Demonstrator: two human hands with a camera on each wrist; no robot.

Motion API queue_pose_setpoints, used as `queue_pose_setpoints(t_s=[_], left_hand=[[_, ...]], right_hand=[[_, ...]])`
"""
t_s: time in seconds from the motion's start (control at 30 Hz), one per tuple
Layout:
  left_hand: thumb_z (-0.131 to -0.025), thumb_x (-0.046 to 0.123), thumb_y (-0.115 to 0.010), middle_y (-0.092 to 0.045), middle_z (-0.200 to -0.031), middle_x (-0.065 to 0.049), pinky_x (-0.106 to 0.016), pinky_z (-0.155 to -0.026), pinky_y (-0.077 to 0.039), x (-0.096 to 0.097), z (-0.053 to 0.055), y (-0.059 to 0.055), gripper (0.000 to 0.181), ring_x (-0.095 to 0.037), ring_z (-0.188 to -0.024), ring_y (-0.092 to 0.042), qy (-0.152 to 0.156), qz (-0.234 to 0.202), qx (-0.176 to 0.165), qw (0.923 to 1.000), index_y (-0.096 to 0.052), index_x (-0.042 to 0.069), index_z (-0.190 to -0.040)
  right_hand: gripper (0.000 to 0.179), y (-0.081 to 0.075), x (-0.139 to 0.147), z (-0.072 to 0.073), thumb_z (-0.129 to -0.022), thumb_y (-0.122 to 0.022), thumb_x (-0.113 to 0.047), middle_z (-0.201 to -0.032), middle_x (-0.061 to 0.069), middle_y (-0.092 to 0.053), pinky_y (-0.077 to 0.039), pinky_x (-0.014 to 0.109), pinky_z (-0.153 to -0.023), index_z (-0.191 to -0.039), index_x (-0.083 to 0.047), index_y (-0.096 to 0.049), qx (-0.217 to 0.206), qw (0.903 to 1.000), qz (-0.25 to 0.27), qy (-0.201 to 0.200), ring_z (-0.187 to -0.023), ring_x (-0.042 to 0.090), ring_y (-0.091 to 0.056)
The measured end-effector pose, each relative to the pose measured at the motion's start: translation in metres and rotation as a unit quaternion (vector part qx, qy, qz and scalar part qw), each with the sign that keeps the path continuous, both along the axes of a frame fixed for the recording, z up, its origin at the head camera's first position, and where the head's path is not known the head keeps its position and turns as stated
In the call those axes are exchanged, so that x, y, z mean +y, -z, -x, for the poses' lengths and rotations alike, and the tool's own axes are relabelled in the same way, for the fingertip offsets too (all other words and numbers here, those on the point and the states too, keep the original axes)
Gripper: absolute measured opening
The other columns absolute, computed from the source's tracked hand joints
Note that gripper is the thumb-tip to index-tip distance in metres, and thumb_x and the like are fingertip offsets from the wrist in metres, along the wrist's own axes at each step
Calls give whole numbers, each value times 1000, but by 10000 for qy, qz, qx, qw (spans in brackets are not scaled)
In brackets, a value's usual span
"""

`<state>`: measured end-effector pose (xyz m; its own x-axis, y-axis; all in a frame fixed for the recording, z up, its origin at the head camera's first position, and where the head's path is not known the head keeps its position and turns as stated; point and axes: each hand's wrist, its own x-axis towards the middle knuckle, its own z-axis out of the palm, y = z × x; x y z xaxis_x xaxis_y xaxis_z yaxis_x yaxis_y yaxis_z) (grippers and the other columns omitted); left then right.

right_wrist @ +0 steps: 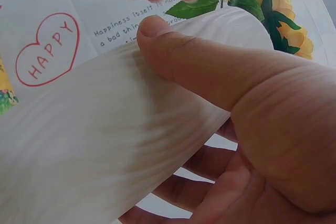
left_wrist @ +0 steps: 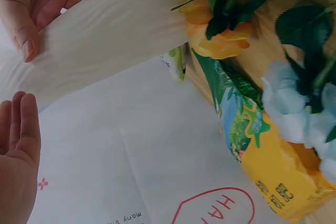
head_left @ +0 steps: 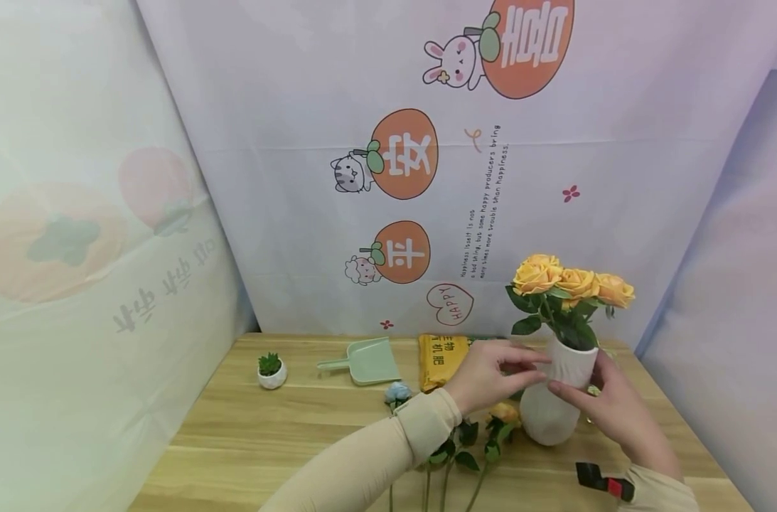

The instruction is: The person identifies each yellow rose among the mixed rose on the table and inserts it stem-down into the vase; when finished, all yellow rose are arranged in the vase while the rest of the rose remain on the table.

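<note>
A white ribbed vase (head_left: 548, 416) stands near the table's right side, holding several yellow roses (head_left: 578, 284) with green leaves. My right hand (head_left: 628, 412) grips it below the rim. In the right wrist view the thumb (right_wrist: 184, 64) lies across the near side of the vase and the other fingers reach round behind. My left hand (head_left: 490, 373) is at the vase's left side, fingers nearly straight and holding nothing. The left wrist view shows a gap between its fingertips (left_wrist: 29, 114) and the vase. Whether the vase's base touches the table cannot be told.
Loose long-stemmed flowers lie at the front, including a blue one (head_left: 398, 392) and a yellow rose (head_left: 505, 412). Behind them is a yellow printed bag (head_left: 438, 363). A green dustpan (head_left: 370, 361) and a small potted succulent (head_left: 271, 373) sit farther left. Printed cloth (head_left: 311, 213) hangs behind.
</note>
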<state>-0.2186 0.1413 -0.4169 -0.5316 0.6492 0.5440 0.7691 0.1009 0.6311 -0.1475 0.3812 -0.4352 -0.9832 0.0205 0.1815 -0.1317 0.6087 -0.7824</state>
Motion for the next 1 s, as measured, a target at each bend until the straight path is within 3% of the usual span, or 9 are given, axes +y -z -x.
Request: queue_pose_setpoints(t_s=[0.17, 0.33, 0.5, 0.6, 0.7, 0.87, 1.0], left_hand=[[-100, 19, -81, -79, -107, 7, -12, -78, -58, -16, -3, 13, 34, 18, -86, -62, 270, 190, -113, 9994, -78, 15, -134], [-98, 14, -82, -80, -112, -1, -13, -79, -59, -36, -5, 33, 43, 16, -89, -67, 603, 476, -427, 9961, -74, 10, -140], [-96, 11, -83, -80, -116, -5, -13, -78, -58, -56, -5, 56, 50, 14, -91, -68, 673, 817, -583, 9927, -70, 12, -145], [-95, 9, -83, -80, -119, -8, -14, -78, -59, -67, -6, 70, 52, 12, -91, -70, 729, 912, -1016, 9880, -69, 12, -146], [-96, 10, -83, -80, -118, -6, -14, -79, -59, -76, -7, 83, 53, 12, -91, -69, 695, 1159, -1207, 9834, -69, 13, -147], [-95, 18, -86, -81, -112, -1, -9, -78, -55, -86, -9, 99, 56, 14, -88, -66, 479, 1788, -794, 9795, -69, 17, -148], [-93, 19, -87, -81, -111, 3, -8, -77, -54, -89, -9, 107, 58, 16, -85, -65, 491, 2150, -737, 9726, -68, 18, -148]], right_hand=[[88, 0, 1, 0, -102, -77, -40, -150, 34, -51, -59, 58, -89, -161, 4, -29, -58, 10000, -30, 8, -131, 52, -55], [93, -1, 0, 0, -101, -77, -45, -152, 34, -49, -58, 63, -93, -164, 2, -26, -146, 9999, -49, 52, -133, 54, -53], [97, -1, 0, 1, -102, -77, -44, -155, 36, -44, -57, 67, -95, -167, 2, -21, -202, 9998, -17, 58, -135, 57, -50], [97, 0, 0, 1, -102, -77, -43, -156, 36, -44, -56, 66, -96, -168, 1, -21, -206, 9998, 16, 61, -136, 57, -49], [97, -1, 0, 0, -102, -76, -43, -156, 36, -43, -56, 67, -97, -168, 2, -20, -211, 9998, 35, 44, -137, 58, -48], [97, -2, 1, 0, -103, -76, -43, -157, 37, -42, -56, 68, -97, -168, 2, -19, -297, 9995, 106, 39, -138, 59, -47], [96, -2, 0, 0, -103, -75, -42, -157, 37, -42, -56, 68, -97, -167, 2, -19, -331, 9994, 125, 36, -138, 60, -46]])
